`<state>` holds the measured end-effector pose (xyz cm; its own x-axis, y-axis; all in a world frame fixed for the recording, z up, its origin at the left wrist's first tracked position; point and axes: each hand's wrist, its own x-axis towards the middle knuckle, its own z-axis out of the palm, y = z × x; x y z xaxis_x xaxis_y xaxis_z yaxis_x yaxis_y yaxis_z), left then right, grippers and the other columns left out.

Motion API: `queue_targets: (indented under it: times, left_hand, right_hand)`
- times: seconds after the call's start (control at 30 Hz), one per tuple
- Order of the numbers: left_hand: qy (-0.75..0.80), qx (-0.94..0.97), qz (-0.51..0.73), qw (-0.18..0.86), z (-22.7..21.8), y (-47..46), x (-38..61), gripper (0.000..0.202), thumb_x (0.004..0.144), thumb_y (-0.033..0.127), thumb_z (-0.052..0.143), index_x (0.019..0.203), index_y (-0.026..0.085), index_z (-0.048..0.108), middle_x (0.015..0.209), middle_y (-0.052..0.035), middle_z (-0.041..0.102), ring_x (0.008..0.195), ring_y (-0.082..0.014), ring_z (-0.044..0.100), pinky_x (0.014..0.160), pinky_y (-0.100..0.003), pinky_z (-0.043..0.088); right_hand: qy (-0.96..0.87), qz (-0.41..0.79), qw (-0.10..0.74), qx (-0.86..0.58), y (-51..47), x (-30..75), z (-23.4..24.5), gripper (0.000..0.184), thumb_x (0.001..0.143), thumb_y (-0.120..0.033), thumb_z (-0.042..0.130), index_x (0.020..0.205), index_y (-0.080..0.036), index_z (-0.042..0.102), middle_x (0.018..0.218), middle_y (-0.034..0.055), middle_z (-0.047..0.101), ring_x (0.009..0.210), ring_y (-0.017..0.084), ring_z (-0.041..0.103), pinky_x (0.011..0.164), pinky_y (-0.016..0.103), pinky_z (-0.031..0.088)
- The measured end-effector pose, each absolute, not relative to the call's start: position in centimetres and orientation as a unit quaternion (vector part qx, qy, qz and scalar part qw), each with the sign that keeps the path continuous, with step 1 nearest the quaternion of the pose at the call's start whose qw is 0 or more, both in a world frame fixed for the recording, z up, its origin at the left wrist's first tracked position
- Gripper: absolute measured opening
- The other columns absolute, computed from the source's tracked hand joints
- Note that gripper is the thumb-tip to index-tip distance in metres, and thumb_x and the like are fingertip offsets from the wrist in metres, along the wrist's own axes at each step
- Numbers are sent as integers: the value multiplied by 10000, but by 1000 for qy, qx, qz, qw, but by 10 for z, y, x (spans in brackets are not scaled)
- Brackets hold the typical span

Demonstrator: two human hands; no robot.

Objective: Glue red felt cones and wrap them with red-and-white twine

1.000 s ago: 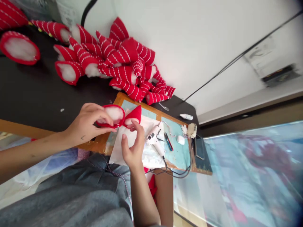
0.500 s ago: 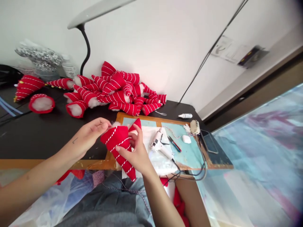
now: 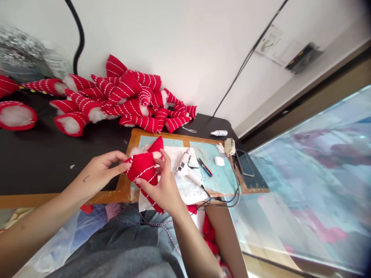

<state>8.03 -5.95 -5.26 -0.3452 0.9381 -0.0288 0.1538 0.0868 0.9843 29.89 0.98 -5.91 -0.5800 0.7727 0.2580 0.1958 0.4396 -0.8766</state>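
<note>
A red felt cone [image 3: 142, 166] wound with white twisted cord hangs between my two hands, its narrow end pointing down over the table edge. White stuffing [image 3: 135, 151] shows at its wide top, beside a raised red flap [image 3: 157, 144]. My left hand [image 3: 111, 164] pinches the cone's left rim between thumb and fingertips. My right hand [image 3: 160, 181] grips its right side, thumb in front and fingers behind. To the right of the hands, a white glue gun [image 3: 188, 172] lies on a white sheet, with a red-and-black-handled tool [image 3: 205, 167] beside it.
Many similar stuffed red cones [image 3: 127, 87] are heaped against the wall. A wooden-edged board [image 3: 123, 185] carries a white case [image 3: 219, 161]; a phone [image 3: 245, 163], a small white bottle [image 3: 219, 133] and a clear spoon [image 3: 189, 129] lie nearby. Cables [image 3: 228, 200] hang at the front edge.
The left hand's fingertips have shifted from the cone's top opening down to its left rim. The right hand keeps its hold. The view has moved, so the table appears further left.
</note>
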Motion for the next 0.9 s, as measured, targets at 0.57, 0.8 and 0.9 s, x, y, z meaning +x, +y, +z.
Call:
queue_targets:
  times: [0.57,0.8,0.9]
  left_hand:
    - [644,277,575,422,-43,-60,95,473,574,662,980,716,252,792,705,-33,744,674,-216,648,631,-294,551]
    - [605,242,599,466,-40,-49,112,585,535,693,1022,704,215,729,676,22,684,680,-147,565,642,-205,485]
    - [596,244,593,483,-44,-48,116,598,577,704,1005,730,209,705,685,27,674,685,-145,550,641,-207,471]
  right_hand:
    - [-841,-42,318,-436,84,400,-127,376,758,-139,574,1121,-167,670,1031,151,751,986,355,708,949,550,627]
    - [-790,171,481,-340,20,395,-61,156,1062,-378,533,1116,-277,640,967,69,698,856,268,698,714,399,584]
    - [-790,323,440,-278,-9,378,-38,279,1097,-512,458,990,-280,569,829,35,609,702,234,613,599,379,493]
